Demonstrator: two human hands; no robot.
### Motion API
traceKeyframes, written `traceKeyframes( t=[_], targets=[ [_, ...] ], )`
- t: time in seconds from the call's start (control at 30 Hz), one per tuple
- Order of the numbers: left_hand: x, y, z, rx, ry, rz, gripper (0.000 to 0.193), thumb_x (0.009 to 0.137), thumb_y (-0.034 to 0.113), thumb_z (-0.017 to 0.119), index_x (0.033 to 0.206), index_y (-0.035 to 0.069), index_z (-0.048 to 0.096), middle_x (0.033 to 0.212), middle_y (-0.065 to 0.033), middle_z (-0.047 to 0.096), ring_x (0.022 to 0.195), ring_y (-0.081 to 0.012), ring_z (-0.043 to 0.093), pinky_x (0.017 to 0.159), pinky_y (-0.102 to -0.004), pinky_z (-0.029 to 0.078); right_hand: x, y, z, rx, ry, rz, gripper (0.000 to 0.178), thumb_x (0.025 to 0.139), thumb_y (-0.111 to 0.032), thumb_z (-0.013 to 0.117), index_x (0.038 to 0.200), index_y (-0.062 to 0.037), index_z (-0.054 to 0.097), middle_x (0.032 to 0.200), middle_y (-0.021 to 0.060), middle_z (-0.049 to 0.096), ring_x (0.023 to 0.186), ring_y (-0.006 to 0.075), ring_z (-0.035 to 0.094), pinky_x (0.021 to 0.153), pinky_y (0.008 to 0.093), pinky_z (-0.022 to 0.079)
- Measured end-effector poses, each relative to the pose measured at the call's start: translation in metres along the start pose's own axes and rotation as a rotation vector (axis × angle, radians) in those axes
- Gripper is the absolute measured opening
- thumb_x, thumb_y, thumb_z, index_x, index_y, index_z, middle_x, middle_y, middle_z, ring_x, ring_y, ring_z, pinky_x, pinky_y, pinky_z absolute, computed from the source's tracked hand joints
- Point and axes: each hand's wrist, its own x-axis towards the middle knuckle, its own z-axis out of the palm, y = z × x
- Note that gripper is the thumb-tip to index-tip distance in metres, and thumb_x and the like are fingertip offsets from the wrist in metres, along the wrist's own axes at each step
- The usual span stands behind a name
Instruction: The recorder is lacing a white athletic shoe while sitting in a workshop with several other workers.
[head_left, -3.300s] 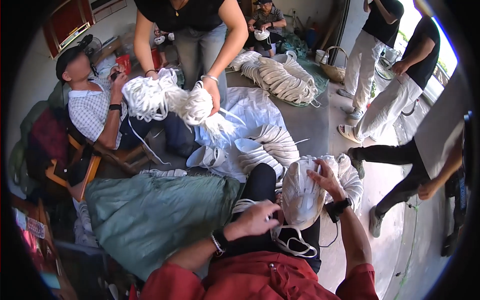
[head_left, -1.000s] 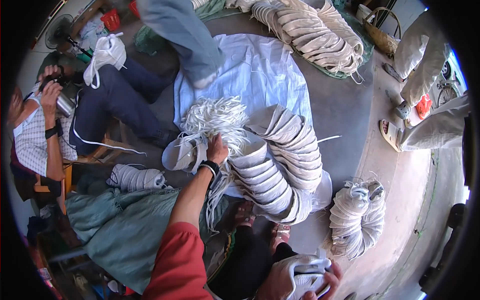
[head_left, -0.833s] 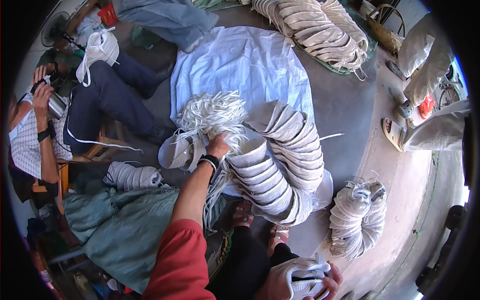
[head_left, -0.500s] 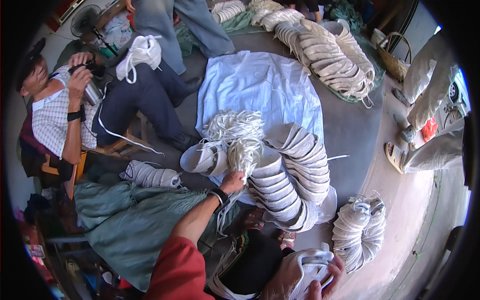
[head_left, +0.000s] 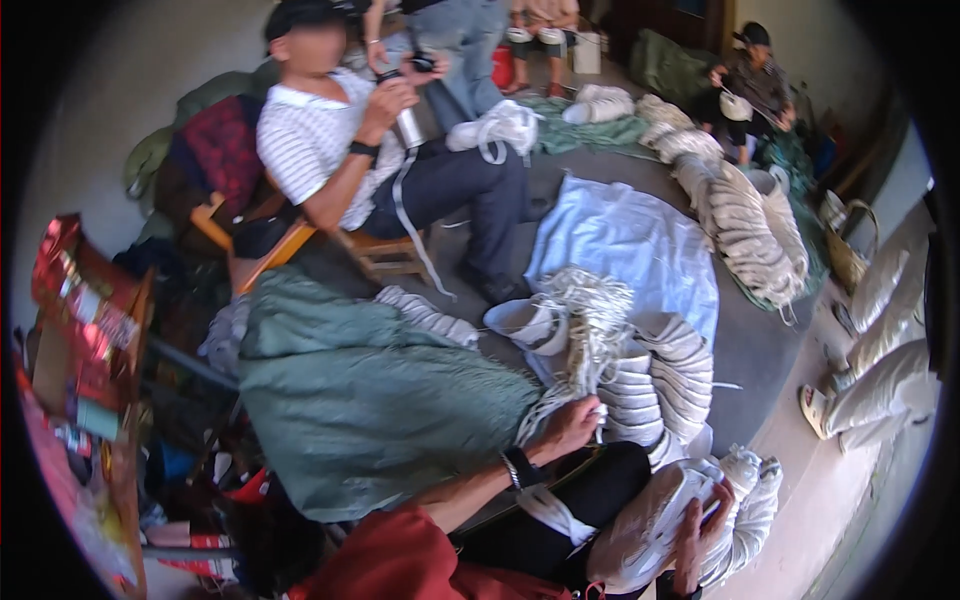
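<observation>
My left hand (head_left: 570, 428) is closed on the lower end of a bundle of white laces (head_left: 592, 300), whose strands trail down beside it. My right hand (head_left: 698, 530) grips a white shoe upper (head_left: 645, 525) at my lap, with the fingers over its opening. Other laces (head_left: 553, 512) lie loose across my dark-trousered leg. Just beyond my hands, nested white uppers (head_left: 680, 375) form curved stacks on a pale blue sheet (head_left: 620, 225). A single upper (head_left: 525, 325) sits left of the laces.
A green sack (head_left: 370, 400) spreads to my left. A seated person (head_left: 320, 150) holds a metal flask (head_left: 410, 128), with an upper on the knee. Longer stacks of uppers (head_left: 745, 220) lie at the far right, near a basket (head_left: 848, 250). Other people sit or stand around.
The view has swung to the left and up. My left hand has drawn back toward my lap with the lace ends. The right hand still holds the upper.
</observation>
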Motion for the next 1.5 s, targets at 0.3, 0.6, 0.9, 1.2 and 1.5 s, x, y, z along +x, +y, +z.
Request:
traceKeyframes(
  t=[0.3,0.6,0.9,1.2,1.5],
  targets=[
    [-0.087,0.099,-0.044,-0.205,0.062,0.278,0.01,0.084,0.012,0.049,0.087,0.002,0.048,0.067,-0.0141,0.054,0.061,-0.0302,0.055,0.055,-0.0379,0.041,-0.013,0.006,-0.007,-0.104,-0.051,-0.138,0.04,0.083,-0.01,0.054,0.118,0.0039,0.041,0.123,0.0165,0.043,0.116,0.0265,0.038,0.1,0.0336,0.025],
    [-0.179,0.204,-0.053,-0.309,-0.259,0.522,0.011,0.083,0.009,0.051,0.089,0.002,0.046,0.074,-0.0168,0.052,0.069,-0.038,0.055,0.057,-0.0427,0.041,-0.019,-0.047,-0.009,-0.436,-0.085,-0.651,0.056,0.069,0.005,0.052,0.124,0.0015,0.04,0.125,0.0218,0.044,0.114,0.0377,0.044,0.096,0.0403,0.035],
    [-0.201,0.229,-0.053,-0.413,-0.27,0.667,0.012,0.081,0.008,0.051,0.089,0.0,0.047,0.077,-0.0157,0.053,0.073,-0.0347,0.055,0.062,-0.0393,0.041,-0.101,-0.126,0.024,-0.003,-0.373,-0.297,0.05,0.076,-0.006,0.056,0.123,-0.0024,0.043,0.126,0.0177,0.044,0.115,0.0333,0.045,0.093,0.0397,0.038],
    [-0.207,0.243,-0.051,-0.371,-0.327,0.881,0.021,0.08,0.009,0.056,0.098,0.0,0.05,0.089,-0.0137,0.054,0.085,-0.0299,0.055,0.073,-0.0355,0.041,-0.102,-0.11,0.004,0.018,-0.494,-0.477,0.035,0.086,-0.035,0.048,0.088,-0.001,0.056,0.098,0.0117,0.059,0.097,0.0273,0.055,0.083,0.0339,0.043],
    [-0.123,0.149,-0.013,0.216,-0.215,0.811,0.036,0.072,0.008,0.054,0.108,0.003,0.053,0.113,-0.0136,0.049,0.111,-0.0305,0.043,0.095,-0.0402,0.031,-0.122,-0.133,-0.046,0.445,-0.25,-0.428,0.044,0.094,-0.035,0.037,0.062,-0.0047,0.041,0.054,0.0101,0.048,0.051,0.0254,0.053,0.051,0.0345,0.046]
  ],
)
